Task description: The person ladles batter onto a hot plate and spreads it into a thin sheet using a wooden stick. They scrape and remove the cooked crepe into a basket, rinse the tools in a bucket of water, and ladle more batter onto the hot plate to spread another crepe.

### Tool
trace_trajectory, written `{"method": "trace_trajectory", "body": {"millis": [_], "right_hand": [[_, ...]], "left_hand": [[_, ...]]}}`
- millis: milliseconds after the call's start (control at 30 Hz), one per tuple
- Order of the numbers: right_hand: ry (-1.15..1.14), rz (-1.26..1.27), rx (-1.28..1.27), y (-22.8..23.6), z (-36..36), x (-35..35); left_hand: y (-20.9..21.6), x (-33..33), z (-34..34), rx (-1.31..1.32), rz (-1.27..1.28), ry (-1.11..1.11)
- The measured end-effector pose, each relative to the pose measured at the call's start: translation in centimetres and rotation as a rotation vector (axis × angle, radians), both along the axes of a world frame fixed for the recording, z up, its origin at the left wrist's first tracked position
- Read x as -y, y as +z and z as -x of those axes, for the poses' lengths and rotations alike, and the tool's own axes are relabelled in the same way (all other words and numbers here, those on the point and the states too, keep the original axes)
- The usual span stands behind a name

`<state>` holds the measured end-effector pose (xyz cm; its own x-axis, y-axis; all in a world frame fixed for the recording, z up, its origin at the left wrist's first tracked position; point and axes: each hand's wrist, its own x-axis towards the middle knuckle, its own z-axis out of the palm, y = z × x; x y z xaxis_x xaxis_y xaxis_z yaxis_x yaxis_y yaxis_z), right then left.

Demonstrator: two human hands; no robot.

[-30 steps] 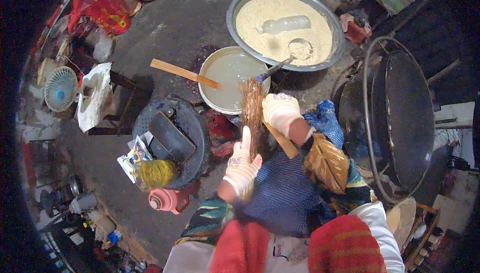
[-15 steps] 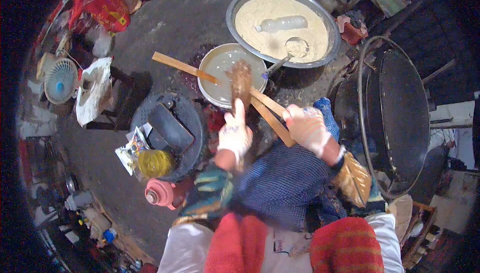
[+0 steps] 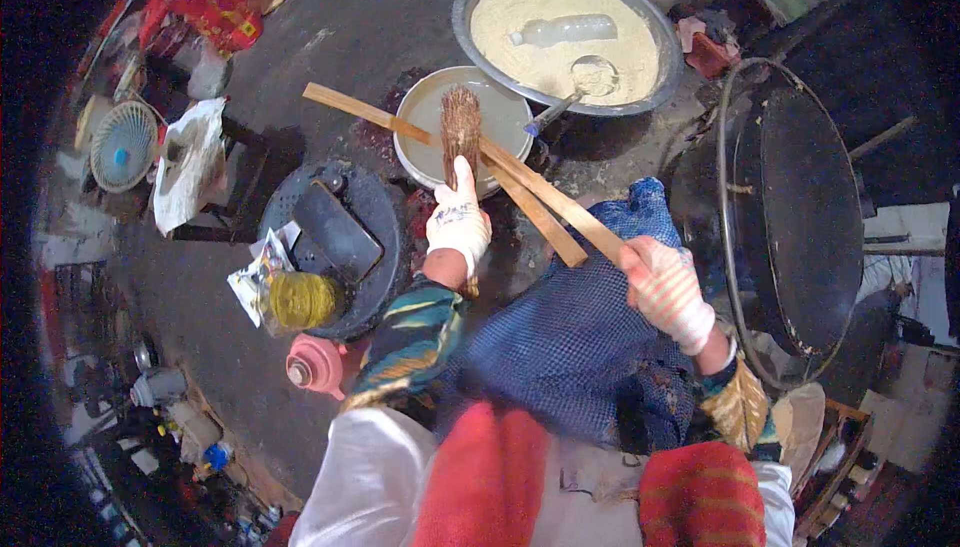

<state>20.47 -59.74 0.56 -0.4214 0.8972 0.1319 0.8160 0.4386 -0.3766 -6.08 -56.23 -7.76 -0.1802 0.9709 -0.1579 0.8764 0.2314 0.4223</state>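
My left hand (image 3: 459,225), in a white glove, grips a brown bristle brush (image 3: 460,125). Its bristles point away from me over a pale bucket (image 3: 402,159) of cloudy greyish liquid. In a striped, light-coloured glove, my right hand (image 3: 670,292) closes round the near end of a flat wooden stick (image 3: 565,202). The far end of this stick lies beside the bristles, above the bucket. A second wooden stick (image 3: 540,224) slants from the bucket just left of it. Across the bucket's left rim rests a third stick (image 3: 345,102), its inner end in the liquid.
A metal basin (image 3: 672,72) of pale powder holds a clear bottle (image 3: 570,29) and a ladle (image 3: 592,79). Dark blue mesh cloth (image 3: 560,327) covers my lap. A black round stool (image 3: 385,282) bears a phone and a yellow jar. Right stands a large hooped drum (image 3: 728,247).
My right hand has drawn the stick toward me and to the right, away from the brush. The brush, blurred before, now shows sharply and has shifted slightly left.
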Motion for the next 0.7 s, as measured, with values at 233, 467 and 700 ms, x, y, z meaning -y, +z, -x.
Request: {"method": "trace_trajectory", "body": {"millis": [233, 467, 700], "right_hand": [[0.067, -0.079, 0.209, -3.4, 4.0, -4.4], [-0.061, 0.403, -0.165, 4.1, 2.4, 0.9], [-0.275, 0.155, 0.233, 1.9, 1.8, -0.4]], "left_hand": [[4.5, 6.6, -5.1, 0.018, 0.145, -0.281], [1.6, 0.4, 1.3, -0.002, -0.032, 0.024], [3.2, 6.2, 1.0, 0.217, -0.081, -0.147]]}}
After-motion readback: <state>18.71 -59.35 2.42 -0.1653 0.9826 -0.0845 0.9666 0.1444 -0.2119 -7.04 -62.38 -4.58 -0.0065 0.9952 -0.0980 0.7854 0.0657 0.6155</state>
